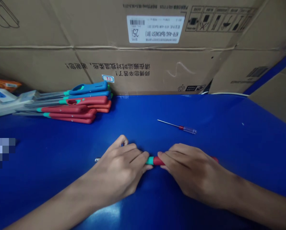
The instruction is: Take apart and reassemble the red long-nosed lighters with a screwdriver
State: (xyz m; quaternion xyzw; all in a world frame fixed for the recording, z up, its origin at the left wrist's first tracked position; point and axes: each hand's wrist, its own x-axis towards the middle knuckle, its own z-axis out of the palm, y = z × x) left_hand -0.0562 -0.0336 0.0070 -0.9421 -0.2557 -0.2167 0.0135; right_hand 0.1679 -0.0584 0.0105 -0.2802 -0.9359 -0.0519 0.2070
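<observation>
Both my hands grip one long-neck lighter with a red handle and a green collar, held level above the blue table. My left hand is wrapped round its metal neck, whose silver tip pokes out on the left. Round the red handle closes my right hand, and the handle's red end shows beyond it. Between the two hands the green collar meets the red part. Most of the neck and handle is hidden by my fingers. Beyond the hands lies a small screwdriver with a clear handle and red band.
A stack of red and blue long-neck lighters lies at the back left, beside clear plastic packaging and an orange packet. A large cardboard box stands along the table's far edge.
</observation>
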